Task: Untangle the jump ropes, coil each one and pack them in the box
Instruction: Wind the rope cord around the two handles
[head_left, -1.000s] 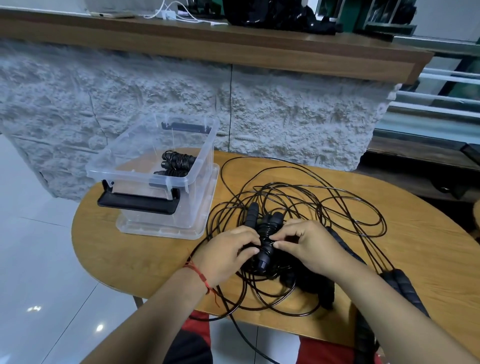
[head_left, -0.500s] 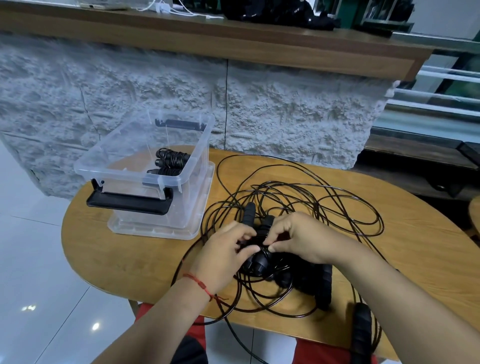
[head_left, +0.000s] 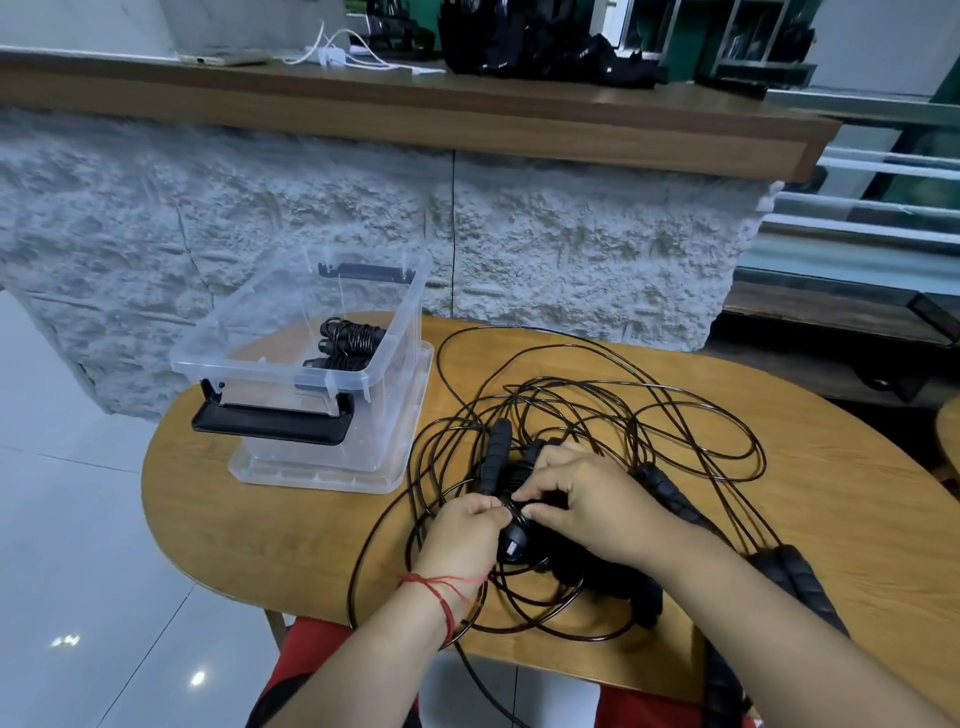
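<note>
A tangle of thin black jump ropes (head_left: 613, 415) sprawls over the wooden table (head_left: 270, 525), with several ribbed black handles in it. My left hand (head_left: 467, 530) and my right hand (head_left: 582, 493) meet over the middle of the pile. Both pinch cord wound round a black handle (head_left: 511, 543) between them. Another handle (head_left: 493, 457) points away from my left hand. A clear plastic box (head_left: 395, 312) stands at the table's left, with a coiled black rope (head_left: 348, 343) inside.
The box sits on its clear lid (head_left: 415, 447) and has a black latch handle (head_left: 270, 428) at its near end. A rough white stone counter wall (head_left: 571, 249) rises right behind the table. One cord hangs off the near edge.
My hands have shifted slightly nearer on the pile, fingertips now closer together on the cord around the handle. The camera has tilted, showing more of the counter top.
</note>
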